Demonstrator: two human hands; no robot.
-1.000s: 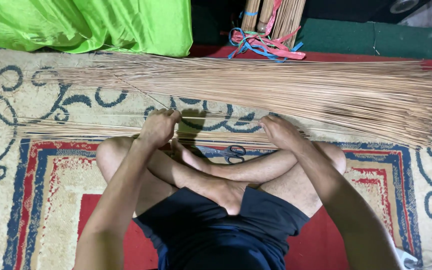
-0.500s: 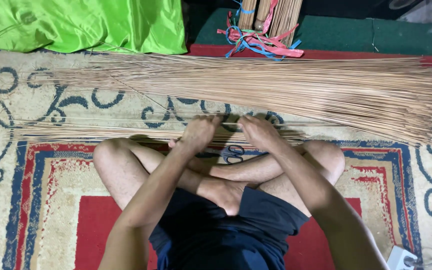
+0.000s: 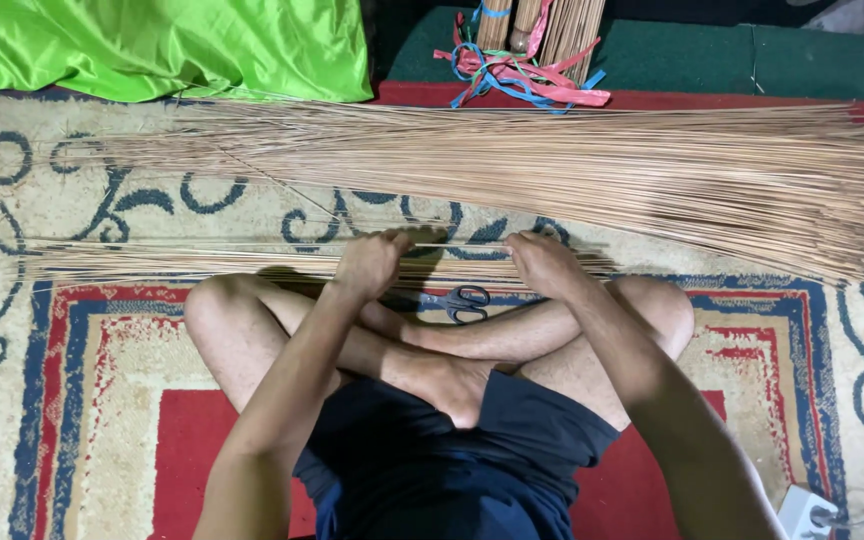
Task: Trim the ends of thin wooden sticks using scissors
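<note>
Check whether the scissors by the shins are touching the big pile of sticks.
Apart. The head view shows the scissors by the shins, with the small bundle and patterned carpet separating them from the big pile of sticks.

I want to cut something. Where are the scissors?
The scissors lie on the patterned rug at mid-frame, just beyond the crossed legs, between the two hands and beside the small stick bundle.

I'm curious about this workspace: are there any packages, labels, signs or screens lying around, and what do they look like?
None in view: no package, label, sign or screen.
Nearest to wrapping: pink and blue ribbons, tangled at the top by upright stick bundles.
White power strip, bottom right corner, blocky, no visible markings.
</note>
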